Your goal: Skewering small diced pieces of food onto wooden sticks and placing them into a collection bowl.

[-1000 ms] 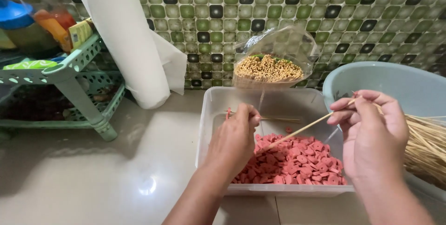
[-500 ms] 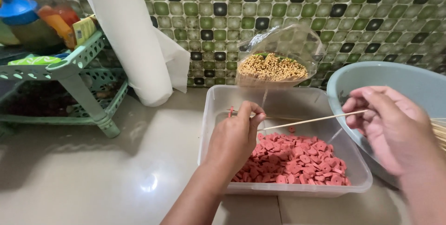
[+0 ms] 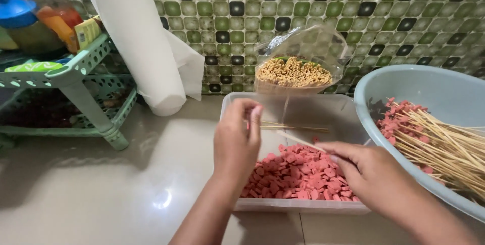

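My left hand [image 3: 236, 141] pinches a bamboo skewer [image 3: 293, 126], right hand [image 3: 371, 174] pinching one over the pink sausage slices [image 3: 298, 171]; keep it centered when piercing.

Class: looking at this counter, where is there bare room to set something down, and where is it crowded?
Bare: the shiny counter between the green rack, the paper roll and the clear tub.

Crowded: right of it, both hands over the tub, then the grey basin of skewers.
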